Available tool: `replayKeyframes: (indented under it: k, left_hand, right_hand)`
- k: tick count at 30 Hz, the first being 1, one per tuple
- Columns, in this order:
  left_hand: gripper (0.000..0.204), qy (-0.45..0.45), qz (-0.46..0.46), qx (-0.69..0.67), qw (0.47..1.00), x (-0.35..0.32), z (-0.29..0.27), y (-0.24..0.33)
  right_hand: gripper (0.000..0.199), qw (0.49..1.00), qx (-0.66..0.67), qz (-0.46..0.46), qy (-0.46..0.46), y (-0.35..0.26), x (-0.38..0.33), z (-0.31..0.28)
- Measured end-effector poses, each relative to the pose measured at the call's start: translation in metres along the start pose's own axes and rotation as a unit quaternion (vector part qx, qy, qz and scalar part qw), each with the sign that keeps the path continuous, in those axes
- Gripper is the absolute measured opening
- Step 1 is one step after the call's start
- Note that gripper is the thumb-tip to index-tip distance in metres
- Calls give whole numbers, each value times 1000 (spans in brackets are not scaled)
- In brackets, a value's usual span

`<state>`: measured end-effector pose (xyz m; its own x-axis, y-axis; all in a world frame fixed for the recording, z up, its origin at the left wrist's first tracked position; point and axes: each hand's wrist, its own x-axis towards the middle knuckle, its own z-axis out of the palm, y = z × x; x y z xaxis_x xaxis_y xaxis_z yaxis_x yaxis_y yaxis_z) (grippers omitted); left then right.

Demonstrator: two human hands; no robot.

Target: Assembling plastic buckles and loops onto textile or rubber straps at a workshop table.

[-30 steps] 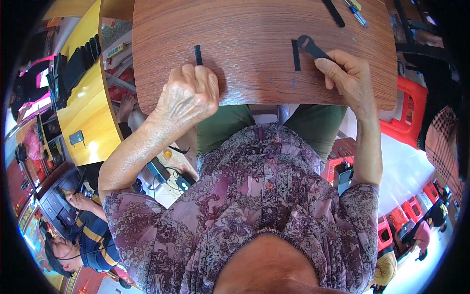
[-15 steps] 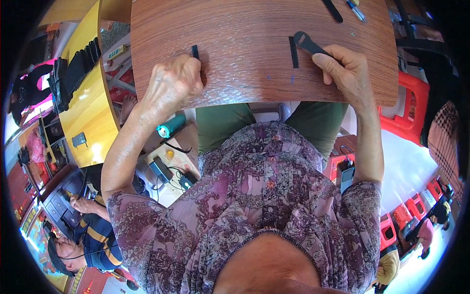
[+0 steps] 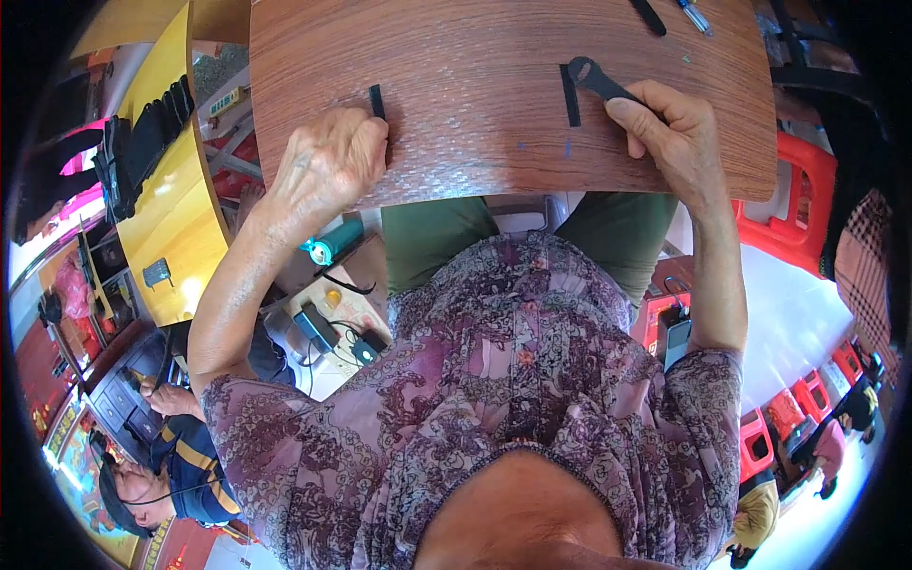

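My right hand (image 3: 673,138) pinches a black strap (image 3: 594,78) with a rounded, slotted end, which looks like a cable tie. That end points away to the left, just over a flat black strip (image 3: 571,96) on the wooden table (image 3: 475,57). Curled fingers close my left hand (image 3: 332,157) near the table's front edge. Another short black strip (image 3: 377,101) shows at its fingertips. Whether the left fingers hold anything is hidden under the hand.
Another black strap (image 3: 649,16) and a blue-and-clear pen (image 3: 696,17) lie at the far right. Black straps (image 3: 157,123) are laid on a yellow table (image 3: 185,223) at left. A red plastic stool (image 3: 793,204) stands at right. A person (image 3: 176,465) sits at lower left.
My left hand has slid slightly left, showing a bit more of the strip by its fingers. My right hand still holds the strap in nearly the same place.
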<state>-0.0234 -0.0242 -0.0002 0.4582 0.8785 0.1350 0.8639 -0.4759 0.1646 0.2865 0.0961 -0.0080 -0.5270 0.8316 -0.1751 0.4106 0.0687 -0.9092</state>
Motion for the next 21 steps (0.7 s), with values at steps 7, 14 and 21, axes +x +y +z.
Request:
replayKeyframes:
  k: [7, 14, 21]
  left_hand:
    - [23, -19, 82, 165, 983, 4, -9, 19]
    - [17, -89, 75, 254, 960, 13, -9, 32]
    - [14, -42, 46, 115, 991, 14, -3, 10]
  right_hand:
    - [16, 1000, 18, -3, 9, 0, 0, 1]
    - [16, 1000, 15, 5, 10, 1, 0, 2]
    - [17, 999, 32, 8, 14, 2, -1, 1]
